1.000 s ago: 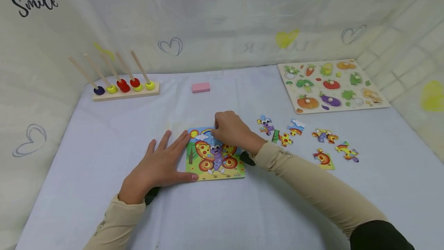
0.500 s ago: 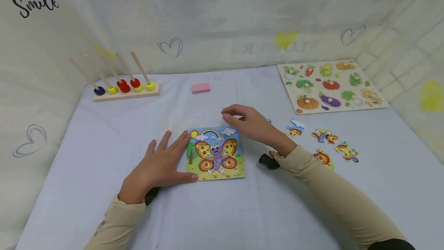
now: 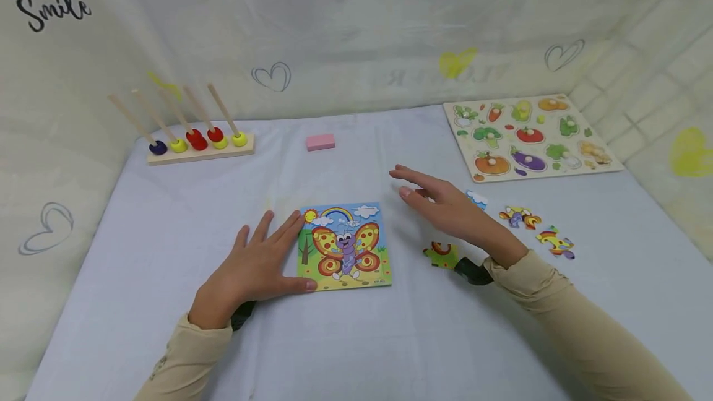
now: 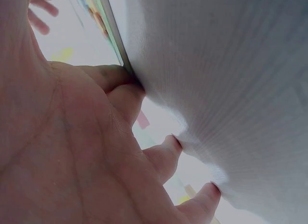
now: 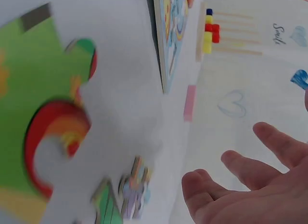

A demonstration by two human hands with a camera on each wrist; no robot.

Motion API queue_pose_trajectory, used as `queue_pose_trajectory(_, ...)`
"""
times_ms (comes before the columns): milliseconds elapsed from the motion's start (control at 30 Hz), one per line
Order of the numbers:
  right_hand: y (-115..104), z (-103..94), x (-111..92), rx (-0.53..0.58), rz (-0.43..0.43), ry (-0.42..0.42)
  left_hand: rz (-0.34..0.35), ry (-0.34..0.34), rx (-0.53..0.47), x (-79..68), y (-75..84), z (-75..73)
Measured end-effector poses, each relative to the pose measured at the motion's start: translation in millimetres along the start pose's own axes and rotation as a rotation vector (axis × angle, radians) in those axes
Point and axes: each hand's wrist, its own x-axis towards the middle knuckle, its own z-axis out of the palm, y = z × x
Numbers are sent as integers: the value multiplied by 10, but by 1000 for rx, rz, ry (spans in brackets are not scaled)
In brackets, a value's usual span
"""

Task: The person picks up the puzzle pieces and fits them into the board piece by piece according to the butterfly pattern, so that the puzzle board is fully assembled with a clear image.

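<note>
A square butterfly picture board (image 3: 356, 274) lies flat at the middle of the table. My left hand (image 3: 250, 271) rests spread along its left side, thumb at the near left corner and fingertips on the cloth; the left wrist view shows the board's edge (image 4: 115, 39) against the fingers. To the right of the board, my right hand (image 3: 453, 212) hovers with loosely extended fingers, holding nothing. Under and around it lie loose jigsaw pieces: a green one (image 3: 442, 257), a sky-blue one (image 3: 477, 199) partly covered, and a purple butterfly-head piece (image 5: 134, 192), hidden by the hand in the head view.
Farther right lie two more jigsaw pieces, one multicoloured (image 3: 520, 217) and one yellow (image 3: 556, 242). A vegetable peg puzzle (image 3: 543, 172) is at the back right. At the back stand a pink block (image 3: 320, 143) and a wooden bead stacker (image 3: 239, 148) with upright pegs.
My right hand has drawn away from the board's top right corner, moving right over the loose pieces as its fingers loosened. My left hand has stayed in place.
</note>
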Motion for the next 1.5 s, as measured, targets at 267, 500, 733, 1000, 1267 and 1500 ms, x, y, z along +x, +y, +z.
queue_pose_trajectory(267,135,-295,-285,-7,-32,24,-3,2,-1,-2,14,-4)
queue_pose_trajectory(500,235,-534,-426,-63,13,60,-3,-2,1,-7,2,0)
queue_pose_trajectory(733,396,-690,-507,-164,31,71,0,-1,5,-4,1,4)
queue_pose_trajectory(1000,551,-701,-506,-358,-5,77,-8,-4,11,6,-7,13)
queue_pose_trajectory(1267,663,-676,-453,-525,-70,123,1,2,11,-3,-3,5)
queue_pose_trajectory(1500,689,-658,-416,-645,-9,95,-9,0,9,-3,15,6)
